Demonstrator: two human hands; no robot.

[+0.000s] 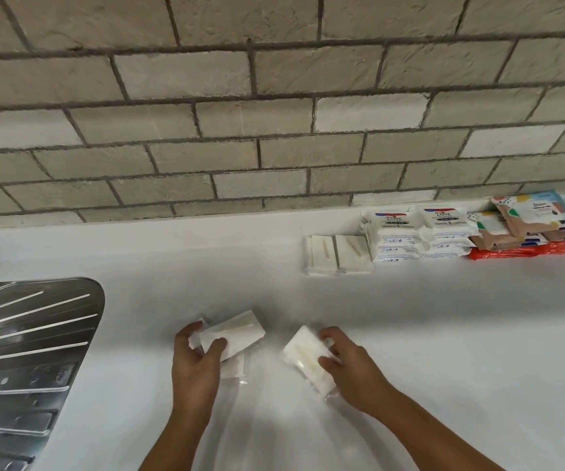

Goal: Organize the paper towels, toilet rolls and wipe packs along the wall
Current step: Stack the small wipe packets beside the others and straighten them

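Wipe packs lie in two groups on the white desk (444, 334). In the near group, the left hand (197, 358) grips a white pack (237, 334), thumb on top and fingers curled round its left end, and this pack sits tilted over another clear-wrapped pack (233, 367) that lies flat on the desk beneath it. Just to the right, apart from these, the right hand (349, 365) holds a second white pack (305, 355) between thumb and fingers, its long side running diagonally toward the person.

The far group stands in a row along the brick wall (274, 113) at the right. It starts with two short stacks of plain white packs (339, 254). Touching them are two stacks of white Dove packs (417, 232), then colourful patterned packs (525, 215) piled loosely on a red pack (529, 250).

At the left edge, a ribbed steel sink drainboard (29, 334) is set into the desk, well apart from both groups.
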